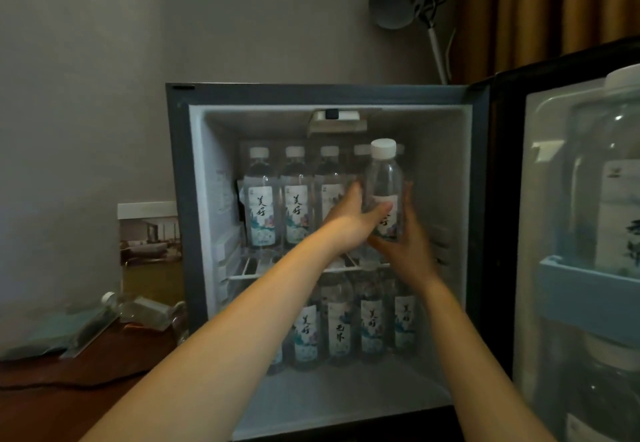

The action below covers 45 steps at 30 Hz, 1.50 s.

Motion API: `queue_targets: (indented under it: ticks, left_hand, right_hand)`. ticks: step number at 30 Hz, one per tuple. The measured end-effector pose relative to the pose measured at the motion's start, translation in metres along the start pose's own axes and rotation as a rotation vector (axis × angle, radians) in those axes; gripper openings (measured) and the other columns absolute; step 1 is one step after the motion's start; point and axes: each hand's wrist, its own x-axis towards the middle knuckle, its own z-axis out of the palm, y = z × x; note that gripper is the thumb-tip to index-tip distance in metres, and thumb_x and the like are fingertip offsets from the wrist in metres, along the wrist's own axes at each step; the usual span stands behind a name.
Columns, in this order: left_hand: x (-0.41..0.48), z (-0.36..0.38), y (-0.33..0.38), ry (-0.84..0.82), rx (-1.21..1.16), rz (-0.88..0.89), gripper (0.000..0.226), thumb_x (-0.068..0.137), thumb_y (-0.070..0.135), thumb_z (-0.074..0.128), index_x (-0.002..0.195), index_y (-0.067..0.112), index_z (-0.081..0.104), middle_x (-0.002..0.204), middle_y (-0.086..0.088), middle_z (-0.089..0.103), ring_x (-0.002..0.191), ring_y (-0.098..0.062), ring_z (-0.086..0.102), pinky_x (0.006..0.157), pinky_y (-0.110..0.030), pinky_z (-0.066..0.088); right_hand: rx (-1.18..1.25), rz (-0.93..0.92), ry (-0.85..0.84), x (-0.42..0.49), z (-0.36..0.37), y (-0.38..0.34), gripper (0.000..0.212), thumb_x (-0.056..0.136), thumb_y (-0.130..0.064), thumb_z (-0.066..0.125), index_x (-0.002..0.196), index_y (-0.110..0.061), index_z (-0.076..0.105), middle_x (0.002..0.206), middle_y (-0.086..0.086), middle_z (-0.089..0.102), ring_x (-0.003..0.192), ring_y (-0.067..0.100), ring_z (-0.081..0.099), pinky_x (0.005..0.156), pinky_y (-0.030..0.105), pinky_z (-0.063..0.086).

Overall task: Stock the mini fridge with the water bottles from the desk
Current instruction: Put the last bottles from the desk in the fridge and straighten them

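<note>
My left hand [353, 214] and right hand [407, 240] curl round bottle [382, 178], upright inside fridge [178, 199], just above shelf [239, 277]. Risk: bottle bumps back row [294, 199], knocks it over; wire shelf gives unsteady footing.

Upper shelf [242, 277]: bottle row [263, 199] blocks the back edge, held bottle [382, 178] fills front right, front left free. Fridge floor [346, 396] open ahead of lower bottles [372, 323].
</note>
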Motion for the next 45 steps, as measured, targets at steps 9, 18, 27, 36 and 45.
queue_targets:
  ticks: [9, 18, 27, 36, 45]
  left_hand:
    - [0.020, 0.019, -0.013, 0.085, 0.169, -0.037, 0.062, 0.093, 0.036, 0.052, 0.146, 0.020, 0.024, 0.144, -0.002, 0.043, 0.128, -0.025, 0.045, 0.103, -0.041, 0.040]
    - [0.017, 0.024, -0.025, 0.113, 0.013, -0.098, 0.045, 0.089, 0.033, 0.060, 0.128, 0.018, 0.045, 0.124, -0.006, 0.059, 0.110, -0.025, 0.058, 0.094, -0.045, 0.049]
    - [0.017, 0.033, -0.034, 0.113, -0.084, -0.176, 0.042, 0.082, 0.037, 0.068, 0.116, 0.018, 0.053, 0.086, 0.010, 0.058, 0.094, -0.020, 0.064, 0.086, -0.043, 0.054]
    - [0.014, 0.038, -0.038, 0.081, -0.022, -0.212, 0.026, 0.078, 0.040, 0.072, 0.093, 0.022, 0.062, 0.103, -0.005, 0.068, 0.093, -0.019, 0.065, 0.088, -0.039, 0.053]
    - [-0.003, 0.025, -0.041, 0.066, -0.051, -0.246, 0.033, 0.091, 0.012, 0.057, 0.122, 0.002, 0.058, 0.114, -0.017, 0.065, 0.099, -0.025, 0.062, 0.095, -0.040, 0.050]
  right_hand:
    - [-0.025, 0.083, 0.000, 0.007, -0.002, 0.012, 0.098, 0.085, -0.015, 0.066, 0.149, -0.025, -0.008, 0.156, -0.002, 0.018, 0.139, 0.010, 0.025, 0.112, 0.032, 0.028]
    - [-0.228, 0.139, 0.098, 0.005, 0.003, 0.015, 0.073, 0.087, -0.022, 0.062, 0.147, -0.019, 0.021, 0.143, 0.010, 0.039, 0.128, 0.018, 0.042, 0.104, 0.040, 0.040]
    - [-0.290, 0.205, 0.168, 0.005, 0.007, 0.014, 0.071, 0.091, -0.013, 0.055, 0.149, -0.017, 0.015, 0.143, 0.015, 0.026, 0.127, 0.027, 0.043, 0.098, 0.024, 0.036]
    - [-0.402, 0.165, 0.089, -0.009, 0.003, 0.016, 0.086, 0.088, -0.011, 0.059, 0.150, -0.018, 0.000, 0.144, 0.018, 0.030, 0.127, 0.028, 0.043, 0.105, 0.037, 0.040]
    - [-0.493, 0.305, 0.092, -0.012, 0.008, 0.012, 0.085, 0.092, -0.017, 0.055, 0.148, -0.015, -0.009, 0.150, 0.019, 0.023, 0.132, 0.034, 0.036, 0.104, 0.039, 0.035]
